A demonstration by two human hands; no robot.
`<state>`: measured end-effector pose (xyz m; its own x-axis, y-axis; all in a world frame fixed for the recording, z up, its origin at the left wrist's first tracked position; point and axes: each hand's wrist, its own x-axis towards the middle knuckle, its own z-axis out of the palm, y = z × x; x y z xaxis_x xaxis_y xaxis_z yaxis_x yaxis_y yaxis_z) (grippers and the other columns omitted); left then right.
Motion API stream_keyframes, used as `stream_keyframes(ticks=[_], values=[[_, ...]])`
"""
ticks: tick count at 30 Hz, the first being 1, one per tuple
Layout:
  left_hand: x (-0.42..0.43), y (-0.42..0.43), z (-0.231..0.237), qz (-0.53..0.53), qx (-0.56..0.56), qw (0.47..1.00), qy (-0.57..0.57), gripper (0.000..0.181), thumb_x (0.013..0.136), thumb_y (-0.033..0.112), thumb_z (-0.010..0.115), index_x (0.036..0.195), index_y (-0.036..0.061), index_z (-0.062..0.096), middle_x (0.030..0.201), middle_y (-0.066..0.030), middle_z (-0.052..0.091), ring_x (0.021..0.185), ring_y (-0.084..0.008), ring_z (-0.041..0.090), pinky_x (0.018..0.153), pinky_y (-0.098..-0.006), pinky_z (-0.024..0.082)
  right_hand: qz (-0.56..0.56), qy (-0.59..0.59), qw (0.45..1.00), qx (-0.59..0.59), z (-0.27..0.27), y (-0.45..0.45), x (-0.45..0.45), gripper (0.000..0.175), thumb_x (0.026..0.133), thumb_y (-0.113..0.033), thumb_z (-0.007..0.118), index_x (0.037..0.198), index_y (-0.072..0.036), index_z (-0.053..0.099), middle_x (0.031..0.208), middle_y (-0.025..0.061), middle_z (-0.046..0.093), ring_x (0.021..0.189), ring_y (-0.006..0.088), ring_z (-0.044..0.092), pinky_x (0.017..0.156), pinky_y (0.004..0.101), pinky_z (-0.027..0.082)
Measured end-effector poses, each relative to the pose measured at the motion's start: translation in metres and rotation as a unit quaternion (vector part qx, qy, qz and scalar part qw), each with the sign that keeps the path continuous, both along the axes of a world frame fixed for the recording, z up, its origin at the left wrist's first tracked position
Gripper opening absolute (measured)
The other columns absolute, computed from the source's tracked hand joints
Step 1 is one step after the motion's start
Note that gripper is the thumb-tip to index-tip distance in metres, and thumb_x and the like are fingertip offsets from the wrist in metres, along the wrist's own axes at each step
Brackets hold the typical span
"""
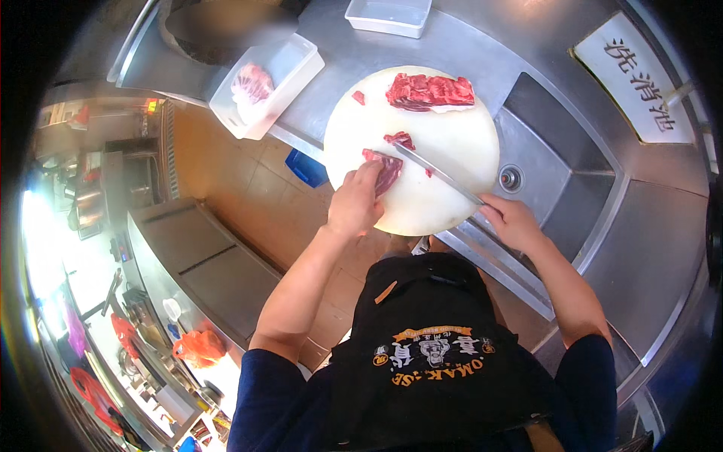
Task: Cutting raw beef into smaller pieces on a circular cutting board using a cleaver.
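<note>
My left hand point(357, 199) grips a piece of raw red meat point(389, 173) near the left side of a round white cutting board point(440, 141). In my right hand point(511, 221) is the handle of a long-bladed knife point(443, 176), held at the board's lower right. The blade slants up and left across the board, its tip touching or just over a small scrap of meat point(400, 140). A larger slab of red meat point(430, 92) with a pale fatty edge lies at the board's far side. A small meat bit point(358, 98) sits left of it.
A white plastic tub point(302, 59) with pale, fatty meat point(252, 83) stands at upper left. Another white tub point(390, 25) is at the back. A steel sink point(536, 164) adjoins the board's right side. Below the counter's left edge is a blue container point(306, 168).
</note>
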<state>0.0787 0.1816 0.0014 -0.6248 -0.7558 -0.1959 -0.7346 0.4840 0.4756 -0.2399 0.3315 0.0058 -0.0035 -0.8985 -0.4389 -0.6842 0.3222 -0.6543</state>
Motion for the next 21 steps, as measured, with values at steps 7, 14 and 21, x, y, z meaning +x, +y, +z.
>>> stream_keyframes(ticks=[7, 14, 21], values=[[-0.035, 0.015, 0.000, -0.115, -0.046, 0.992, -0.027, 0.073, 0.080, 0.009, 0.071, 0.148, 0.0084, 0.047, 0.150, -0.0120, 0.051, 0.131, -0.0366, 0.053, 0.105, -0.0470, 0.050, -0.093, -0.053, 0.993, -0.042, -0.011, -0.007, 0.007, 0.036, 0.103, -0.035, 0.063, 0.130, -0.014, 0.072, 0.110, 0.0186, 0.076, 0.099, 0.0372, 0.073, 0.085, 0.0432, 0.057], [-0.034, 0.002, -0.015, -0.107, -0.017, 0.992, 0.063, 0.053, 0.086, 0.010, 0.070, 0.137, 0.0049, 0.057, 0.136, -0.0147, 0.059, 0.125, -0.0368, 0.056, 0.104, -0.0468, 0.046, -0.009, 0.003, 0.986, -0.166, 0.011, 0.024, 0.017, 0.037, 0.102, -0.035, 0.064, 0.135, -0.019, 0.068, 0.104, 0.0154, 0.075, 0.088, 0.0360, 0.074, 0.076, 0.0461, 0.058], [-0.036, 0.001, -0.025, -0.124, -0.029, 0.988, 0.087, 0.043, 0.084, 0.006, 0.067, 0.126, 0.0028, 0.060, 0.125, -0.0165, 0.060, 0.117, -0.0383, 0.057, 0.099, -0.0487, 0.046, 0.047, 0.080, 0.989, -0.113, 0.038, 0.039, 0.014, 0.037, 0.102, -0.033, 0.062, 0.137, -0.022, 0.066, 0.085, 0.0110, 0.069, 0.072, 0.0341, 0.070, 0.062, 0.0472, 0.056]])
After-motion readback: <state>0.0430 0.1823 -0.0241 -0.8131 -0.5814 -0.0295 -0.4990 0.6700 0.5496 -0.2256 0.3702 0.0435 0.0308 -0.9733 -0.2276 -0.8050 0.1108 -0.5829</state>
